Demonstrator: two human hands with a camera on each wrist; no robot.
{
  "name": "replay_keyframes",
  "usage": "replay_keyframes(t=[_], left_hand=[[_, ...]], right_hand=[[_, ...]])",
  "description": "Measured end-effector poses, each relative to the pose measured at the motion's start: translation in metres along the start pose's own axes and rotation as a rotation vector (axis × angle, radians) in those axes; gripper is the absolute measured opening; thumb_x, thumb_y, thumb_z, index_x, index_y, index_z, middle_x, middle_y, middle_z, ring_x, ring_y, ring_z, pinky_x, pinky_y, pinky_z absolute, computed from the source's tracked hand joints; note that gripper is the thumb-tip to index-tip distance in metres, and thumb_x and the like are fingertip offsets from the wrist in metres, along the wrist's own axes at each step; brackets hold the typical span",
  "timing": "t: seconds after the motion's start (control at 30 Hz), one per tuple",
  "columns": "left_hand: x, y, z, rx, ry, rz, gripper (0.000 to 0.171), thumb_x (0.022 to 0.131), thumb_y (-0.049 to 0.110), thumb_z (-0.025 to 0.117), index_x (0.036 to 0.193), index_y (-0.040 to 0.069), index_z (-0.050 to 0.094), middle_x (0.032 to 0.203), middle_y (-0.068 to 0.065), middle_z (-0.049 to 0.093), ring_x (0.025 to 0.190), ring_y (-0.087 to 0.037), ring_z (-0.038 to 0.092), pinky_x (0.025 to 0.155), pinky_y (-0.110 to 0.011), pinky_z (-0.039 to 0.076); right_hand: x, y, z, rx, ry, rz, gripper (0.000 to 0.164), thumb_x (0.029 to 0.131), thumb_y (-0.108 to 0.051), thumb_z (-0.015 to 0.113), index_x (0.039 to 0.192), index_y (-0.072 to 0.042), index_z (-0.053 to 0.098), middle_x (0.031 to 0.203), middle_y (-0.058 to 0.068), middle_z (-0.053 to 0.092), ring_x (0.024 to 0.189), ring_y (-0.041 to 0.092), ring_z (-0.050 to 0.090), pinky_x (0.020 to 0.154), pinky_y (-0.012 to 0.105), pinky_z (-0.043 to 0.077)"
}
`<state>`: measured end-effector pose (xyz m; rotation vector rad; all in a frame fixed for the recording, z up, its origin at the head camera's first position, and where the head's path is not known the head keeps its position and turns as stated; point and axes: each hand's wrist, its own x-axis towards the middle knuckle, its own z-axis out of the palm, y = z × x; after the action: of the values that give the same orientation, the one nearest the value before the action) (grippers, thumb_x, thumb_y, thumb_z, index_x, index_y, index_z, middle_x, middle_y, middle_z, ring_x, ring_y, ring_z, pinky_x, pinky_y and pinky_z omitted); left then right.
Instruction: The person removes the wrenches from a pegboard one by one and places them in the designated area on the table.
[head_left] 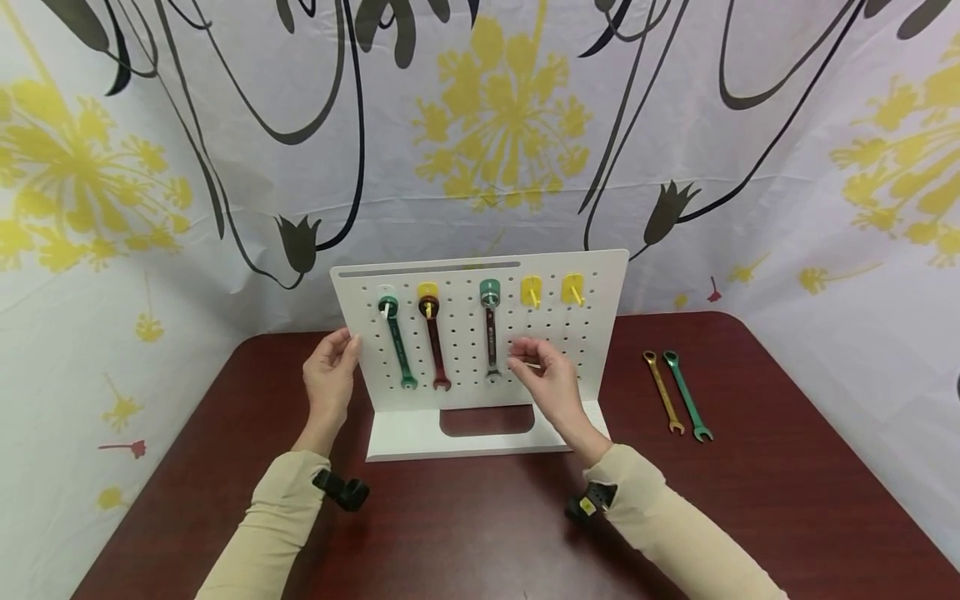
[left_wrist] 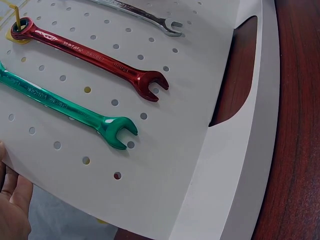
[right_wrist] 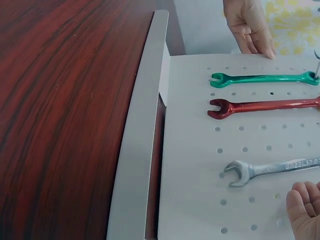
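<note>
A white pegboard stand (head_left: 465, 333) rises upright on the table. From its hooks hang a green wrench (head_left: 400, 346), a red wrench (head_left: 435, 348) and a silver wrench (head_left: 491, 337), open ends down. My left hand (head_left: 330, 371) grips the board's left edge, thumb in front; in the left wrist view its fingers (left_wrist: 20, 195) reach partly behind the edge. Just right of the silver wrench is my right hand (head_left: 551, 379), fingers loosely bent, with no wrench in it. In the right wrist view that hand (right_wrist: 306, 207) sits beside the silver wrench's shank (right_wrist: 280, 168).
Two yellow hooks, one (head_left: 531, 292) beside the other (head_left: 573, 289), carry nothing at the board's upper right. On the dark red table (head_left: 465, 533) to the right lie a gold wrench (head_left: 663, 392) and another green wrench (head_left: 687, 396). A patterned curtain (head_left: 510, 225) hangs behind.
</note>
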<state>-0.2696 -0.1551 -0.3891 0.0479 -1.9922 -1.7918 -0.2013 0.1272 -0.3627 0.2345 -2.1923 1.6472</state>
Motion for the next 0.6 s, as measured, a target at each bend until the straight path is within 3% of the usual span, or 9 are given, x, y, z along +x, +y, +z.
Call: replay_keyframes(t=[0.23,0.47,0.6], left_hand=[[0.000,-0.001,-0.001,-0.001,-0.003,0.001,0.030,0.091,0.018,0.063,0.114,-0.001,0.061,0.106,-0.008,0.062,0.088,-0.002,0.058,0.076,-0.007,0.048],[-0.001,0.001,0.000,0.004,-0.001,0.001,0.030,0.091,0.018,0.063,0.114,-0.001,0.061,0.106,-0.008,0.062,0.088,-0.002,0.058,0.076,-0.007,0.048],[0.000,0.000,0.000,0.004,0.002,-0.003,0.030,0.091,0.018,0.064,0.114,-0.001,0.061,0.107,-0.009,0.062,0.088,-0.002,0.058,0.076,-0.007,0.048]], right_hand=[[0.007,0.025,0.011,0.026,0.003,0.007,0.027,0.085,-0.003,0.067,0.111,0.003,0.062,0.106,0.018,0.066,0.097,0.027,0.064,0.081,0.025,0.054],[0.004,0.005,0.013,0.040,-0.026,0.029,0.028,0.085,0.002,0.065,0.111,0.011,0.059,0.108,0.026,0.063,0.099,0.036,0.062,0.087,0.043,0.052],[0.009,0.024,0.019,0.033,-0.004,0.015,0.028,0.084,-0.001,0.068,0.110,0.007,0.061,0.107,0.023,0.065,0.098,0.033,0.063,0.086,0.038,0.053]])
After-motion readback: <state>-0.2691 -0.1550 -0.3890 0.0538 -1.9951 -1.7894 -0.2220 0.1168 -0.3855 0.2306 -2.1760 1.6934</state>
